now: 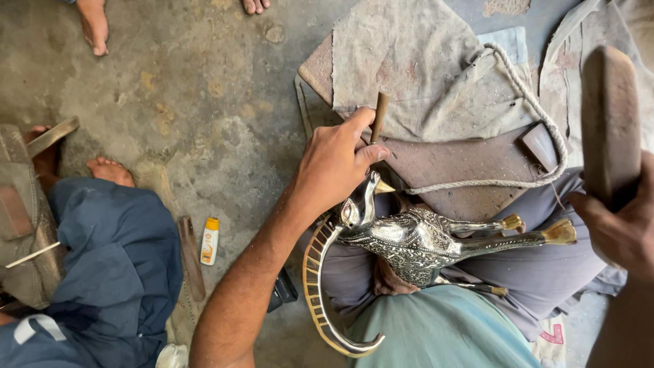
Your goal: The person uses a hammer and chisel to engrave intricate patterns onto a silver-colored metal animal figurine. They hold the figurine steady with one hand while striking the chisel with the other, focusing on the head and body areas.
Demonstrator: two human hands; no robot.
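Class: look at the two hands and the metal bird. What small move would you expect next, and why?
Probably a light tap: the right hand holds a wooden mallet raised, while the left hand sets a slim punch above the metal bird lying across the lap.

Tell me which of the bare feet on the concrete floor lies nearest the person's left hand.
The foot beside the dark blue trousers at left lies nearest the left hand; the two feet at the top edge are farther.

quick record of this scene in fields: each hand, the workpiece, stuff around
left hand: grip on a thin metal punch, tip by the figure's head
right hand: holds a wooden mallet, raised
workpiece: engraved silver-and-brass bird figure on the lap
nearby: rope, cloth, small white tube, another person's blue-clad leg
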